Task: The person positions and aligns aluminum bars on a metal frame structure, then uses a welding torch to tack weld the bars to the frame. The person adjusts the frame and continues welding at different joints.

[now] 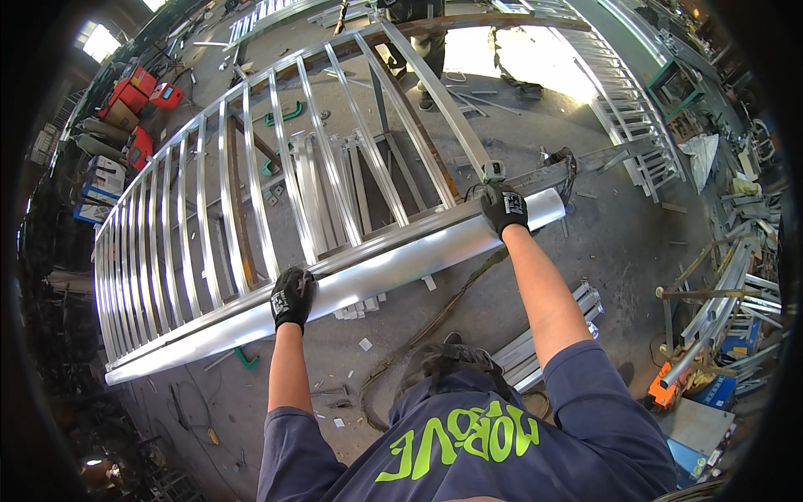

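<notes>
A long, shiny metal tube [393,274] runs along the near edge of a slatted metal railing panel [329,151]. Black work gloves cover both hands. My left hand [293,299] is closed over the tube's upper edge near its middle, where it meets the panel's rail. Toward the right end, my right hand [504,209] is closed over the same tube, fingers curled past its far side and partly hidden. Just beyond the right hand, a small greenish-grey object [493,170] sits at the near end of a flat metal bar [443,105]; its kind is unclear.
Another person [427,58] stands beyond the panel's far side. Metal profiles [322,184] lie on the floor below the slats, and more tubes [523,351] lie by my legs. Red machines [138,88] stand at far left. Scrap lengths [728,284] and an orange item [665,383] crowd the right.
</notes>
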The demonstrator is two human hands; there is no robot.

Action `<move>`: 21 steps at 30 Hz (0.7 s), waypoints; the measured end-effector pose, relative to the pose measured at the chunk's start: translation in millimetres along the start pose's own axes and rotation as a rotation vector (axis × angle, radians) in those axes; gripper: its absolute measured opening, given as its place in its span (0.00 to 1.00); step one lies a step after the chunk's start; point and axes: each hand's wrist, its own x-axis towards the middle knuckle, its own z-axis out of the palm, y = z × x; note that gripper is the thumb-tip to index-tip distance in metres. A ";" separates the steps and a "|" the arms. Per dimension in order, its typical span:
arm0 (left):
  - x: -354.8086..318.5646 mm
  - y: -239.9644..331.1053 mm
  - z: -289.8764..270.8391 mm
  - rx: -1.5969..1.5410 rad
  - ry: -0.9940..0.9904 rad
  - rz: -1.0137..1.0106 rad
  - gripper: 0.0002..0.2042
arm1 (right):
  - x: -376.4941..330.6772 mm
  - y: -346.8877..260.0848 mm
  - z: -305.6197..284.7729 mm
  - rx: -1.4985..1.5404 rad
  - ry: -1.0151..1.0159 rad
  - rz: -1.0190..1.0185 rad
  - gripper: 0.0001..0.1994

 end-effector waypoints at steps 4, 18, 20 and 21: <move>0.8 3.6 -0.5 -0.011 0.021 0.001 0.19 | -0.8 2.6 0.3 0.007 0.007 0.007 0.19; 0.1 5.9 -3.4 0.000 -0.007 -0.018 0.18 | 1.5 0.5 -1.3 -0.013 -0.061 0.041 0.20; 0.4 9.0 -4.6 0.000 -0.001 -0.017 0.18 | 1.3 1.7 0.0 -0.010 -0.056 0.043 0.20; 0.0 7.6 -3.7 0.001 0.012 -0.010 0.18 | 1.5 1.5 0.6 -0.007 -0.053 0.042 0.20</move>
